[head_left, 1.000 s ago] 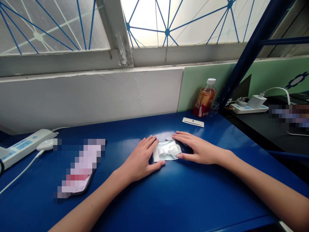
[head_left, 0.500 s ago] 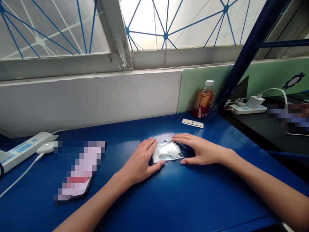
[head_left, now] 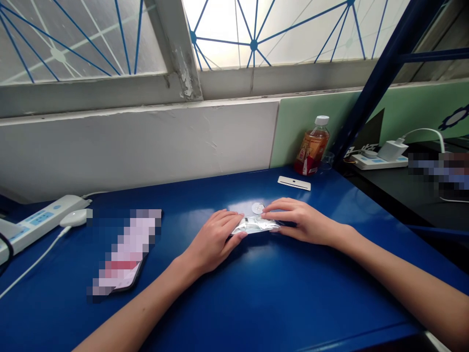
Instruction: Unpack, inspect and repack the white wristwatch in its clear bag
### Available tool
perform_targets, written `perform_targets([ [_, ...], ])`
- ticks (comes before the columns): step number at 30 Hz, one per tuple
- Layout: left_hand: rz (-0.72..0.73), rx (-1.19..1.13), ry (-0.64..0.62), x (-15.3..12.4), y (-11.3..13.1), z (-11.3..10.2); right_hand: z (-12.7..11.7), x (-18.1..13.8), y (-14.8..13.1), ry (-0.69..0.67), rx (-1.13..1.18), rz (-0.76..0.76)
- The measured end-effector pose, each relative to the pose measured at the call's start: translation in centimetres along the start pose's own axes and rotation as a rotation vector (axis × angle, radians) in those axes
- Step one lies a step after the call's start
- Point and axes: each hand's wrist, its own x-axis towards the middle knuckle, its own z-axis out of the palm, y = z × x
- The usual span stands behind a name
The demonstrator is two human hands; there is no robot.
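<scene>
A small clear plastic bag (head_left: 256, 224) with white contents is held low at the blue table between my hands. My left hand (head_left: 218, 239) grips its left end, thumb along the near edge and fingers over the far side. The right end is in my right hand (head_left: 295, 220), whose fingers reach over the top while the thumb is at the near corner. Just behind the bag lies a round whitish disc (head_left: 257, 208), close to my right fingertips. What exactly is inside the bag cannot be made out.
Farther back on the table (head_left: 220, 313) lie a flat white strip (head_left: 294, 183) and a bottle of reddish drink (head_left: 312, 146). A phone (head_left: 126, 256), partly blurred out, is at left, near a power strip (head_left: 44, 220) with a white cable. A blue metal post (head_left: 381, 83) rises at right.
Both hands have closed on the bag and tipped it, so its face now shows narrower. The round disc behind it has come more into sight. The view has shifted slightly.
</scene>
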Motion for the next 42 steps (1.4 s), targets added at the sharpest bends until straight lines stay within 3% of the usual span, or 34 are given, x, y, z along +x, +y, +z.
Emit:
perform_targets([
  [4,0.044,-0.044,0.118,-0.3,-0.1,0.0,0.3,0.3,-0.9,0.111,0.166,0.045],
  [10,-0.018,-0.061,0.321,-0.5,0.2,0.5,0.3,0.6,-1.3,0.157,0.443,0.386],
  [15,-0.062,-0.038,0.145,0.0,0.4,0.6,0.7,0.7,-0.7,0.155,0.474,0.477],
  [19,-0.142,-0.018,0.024,0.3,0.4,0.5,1.0,0.5,-0.4,0.17,0.203,0.434],
  [23,-0.16,0.019,-0.031,0.4,0.1,0.7,1.1,0.1,0.0,0.09,0.002,0.305],
  [29,-0.166,0.018,-0.093,0.3,-0.1,0.8,1.3,-0.5,0.3,-0.139,-0.042,0.261],
  [42,-0.198,0.03,-0.173,0.8,0.1,0.5,1.0,-0.5,0.3,-0.248,-0.086,0.283],
])
